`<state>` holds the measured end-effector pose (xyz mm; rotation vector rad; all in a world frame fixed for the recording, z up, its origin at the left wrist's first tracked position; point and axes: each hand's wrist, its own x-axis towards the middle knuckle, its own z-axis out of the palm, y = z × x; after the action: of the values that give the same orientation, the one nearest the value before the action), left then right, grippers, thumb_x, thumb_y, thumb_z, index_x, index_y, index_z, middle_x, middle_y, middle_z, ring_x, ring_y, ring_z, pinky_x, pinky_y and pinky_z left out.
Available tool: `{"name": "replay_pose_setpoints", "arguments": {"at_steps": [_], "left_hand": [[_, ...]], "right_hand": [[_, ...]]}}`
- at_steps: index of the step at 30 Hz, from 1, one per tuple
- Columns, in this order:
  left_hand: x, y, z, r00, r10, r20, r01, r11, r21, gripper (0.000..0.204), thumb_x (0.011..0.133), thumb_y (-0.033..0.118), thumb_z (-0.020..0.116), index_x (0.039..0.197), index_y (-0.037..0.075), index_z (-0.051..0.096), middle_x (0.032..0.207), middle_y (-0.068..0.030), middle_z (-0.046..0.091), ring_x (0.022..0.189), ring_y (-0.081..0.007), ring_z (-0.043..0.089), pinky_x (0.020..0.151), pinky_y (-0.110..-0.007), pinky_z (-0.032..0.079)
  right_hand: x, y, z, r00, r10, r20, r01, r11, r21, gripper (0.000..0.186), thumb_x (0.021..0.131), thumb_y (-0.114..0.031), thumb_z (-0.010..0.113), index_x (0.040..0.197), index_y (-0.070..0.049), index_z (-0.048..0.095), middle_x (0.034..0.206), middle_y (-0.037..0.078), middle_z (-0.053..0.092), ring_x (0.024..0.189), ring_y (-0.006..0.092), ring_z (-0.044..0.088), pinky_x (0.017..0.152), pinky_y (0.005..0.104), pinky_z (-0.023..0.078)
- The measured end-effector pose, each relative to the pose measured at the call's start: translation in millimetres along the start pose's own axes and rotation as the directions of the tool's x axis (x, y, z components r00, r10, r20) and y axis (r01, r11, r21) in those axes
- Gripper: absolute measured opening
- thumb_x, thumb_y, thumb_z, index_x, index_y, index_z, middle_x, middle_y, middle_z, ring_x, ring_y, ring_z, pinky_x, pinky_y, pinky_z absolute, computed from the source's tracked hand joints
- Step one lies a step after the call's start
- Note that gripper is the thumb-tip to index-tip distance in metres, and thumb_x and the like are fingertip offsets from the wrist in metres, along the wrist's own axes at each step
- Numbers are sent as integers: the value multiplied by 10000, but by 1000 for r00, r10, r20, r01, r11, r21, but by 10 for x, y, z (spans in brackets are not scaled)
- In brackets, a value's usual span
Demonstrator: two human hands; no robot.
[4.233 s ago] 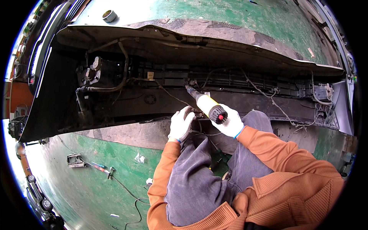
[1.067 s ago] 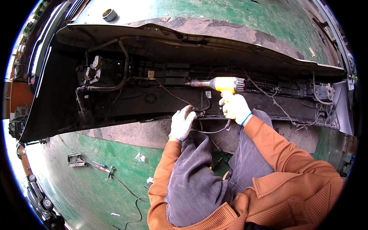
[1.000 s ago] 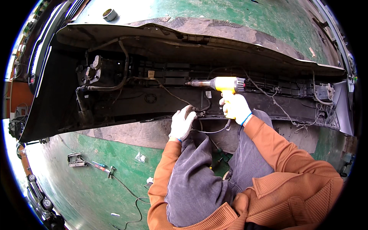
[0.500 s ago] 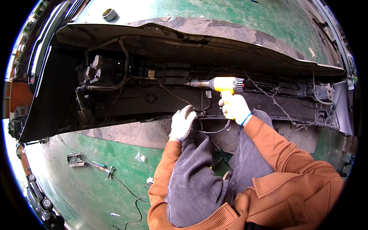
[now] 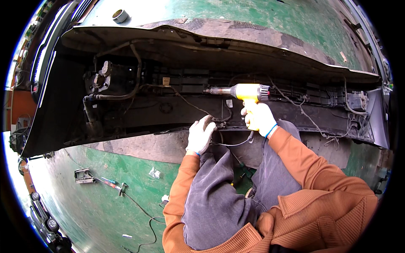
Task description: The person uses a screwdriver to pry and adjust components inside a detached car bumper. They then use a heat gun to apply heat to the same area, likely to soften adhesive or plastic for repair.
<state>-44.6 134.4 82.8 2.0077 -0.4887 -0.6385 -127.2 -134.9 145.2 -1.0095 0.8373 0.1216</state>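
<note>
A car bumper [image 5: 185, 113] lies across in front of me with its dark inner side facing me. In my gloved right hand [image 5: 258, 117] is a yellow heat gun [image 5: 249, 91], my fingers wrapped round its handle. Its metal nozzle points left, above the bumper's hollow inside; whether it touches anything there I cannot tell. My gloved left hand [image 5: 200, 134] grips the bumper's near edge with bent fingers, beside a wire and a small connector [image 5: 221, 125]. The tips of those fingers are partly hidden.
A lamp unit [image 5: 100, 79] and wiring sit inside the bumper's left end. Under it lies a dirty mat [image 5: 135, 147] on the green floor. At lower left are a small dark bracket [image 5: 85, 176] and a tool with a cable [image 5: 112, 184]. A tape roll [image 5: 120, 16] stands beyond the bumper.
</note>
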Motion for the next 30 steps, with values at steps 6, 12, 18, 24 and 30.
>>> {"name": "replay_pose_setpoints", "arguments": {"at_steps": [6, 12, 18, 24, 30], "left_hand": [[-3, 47, -27, 1000, -18, 0, 18, 1000, 25, 514, 1060, 380, 620, 1435, 30, 657, 1321, -185, 763, 1287, -353, 681, 1273, -453, 326], [-9, -14, -12, 1000, -16, -4, 16, 1000, -5, 522, 1053, 391, 629, 1435, 36, 660, 1325, -190, 758, 1293, -378, 669, 1262, -462, 347], [8, 5, -8, 1000, -12, -2, 12, 1000, 25, 531, 1053, 405, 625, 1436, 38, 662, 1342, -190, 752, 1293, -391, 666, 1261, -459, 350], [0, -45, 17, 1000, -7, -10, 8, 1000, 19, 541, 1055, 412, 621, 1434, 29, 662, 1351, -189, 749, 1291, -389, 668, 1269, -454, 341], [-2, -35, 11, 1000, -22, 3, 22, 1000, 4, 550, 1060, 410, 616, 1444, 17, 650, 1335, -189, 758, 1290, -360, 679, 1276, -447, 330]], "right_hand": [[-35, -3, 12, 999, -50, 4, 50, 998, -48, 237, 1022, -261, 699, 1140, -60, 656, 867, 49, 687, 579, 129, 593, 505, 315, 494], [-53, 35, 8, 998, -69, 4, 69, 994, -84, 222, 1015, -240, 708, 1094, -35, 675, 871, 66, 703, 587, 137, 626, 515, 310, 523], [-38, 57, -36, 996, -89, 10, 90, 988, -126, 244, 1014, -239, 711, 1124, -25, 671, 875, 72, 709, 585, 141, 631, 519, 316, 536], [-72, 58, -20, 996, -90, 13, 91, 991, -100, 217, 1012, -234, 717, 1059, -24, 683, 867, 69, 707, 589, 142, 637, 520, 311, 536], [-45, 69, -14, 993, -112, 29, 115, 982, -152, 221, 1011, -234, 718, 1055, -20, 684, 852, 73, 704, 585, 145, 637, 513, 310, 533]]}}
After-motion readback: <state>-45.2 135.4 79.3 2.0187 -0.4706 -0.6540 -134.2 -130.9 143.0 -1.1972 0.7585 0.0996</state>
